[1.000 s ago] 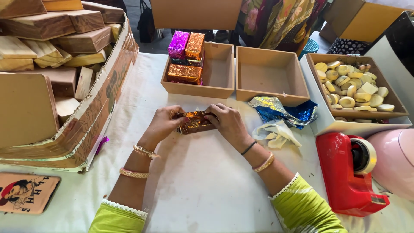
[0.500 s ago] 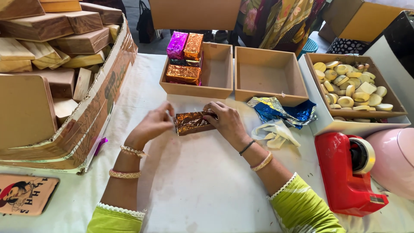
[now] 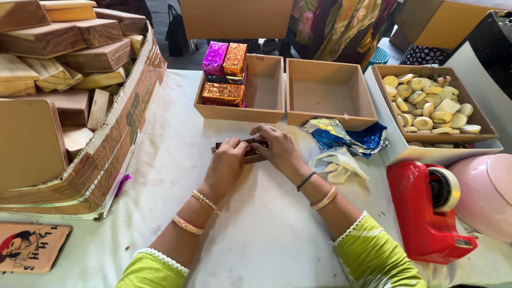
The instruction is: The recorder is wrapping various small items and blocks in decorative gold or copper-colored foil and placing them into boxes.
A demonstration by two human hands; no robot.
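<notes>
A foil-wrapped block (image 3: 246, 149) is pressed flat on the white tablecloth (image 3: 256, 229), its long axis running left to right, just in front of two wooden trays. It is covered by both hands: the left hand (image 3: 226, 165) is curled down over its left end, the right hand (image 3: 277, 149) is clamped on its right end. Behind it, wrapped blocks in purple, orange and copper foil (image 3: 224, 74) are held in the left tray (image 3: 269, 109); the right tray (image 3: 325, 114) sits beside it. Crumpled blue and gold foil (image 3: 346, 137) is seen near the right wrist, a red tape dispenser (image 3: 424, 213) further right, and pale discs fill a third tray (image 3: 482, 133).
</notes>
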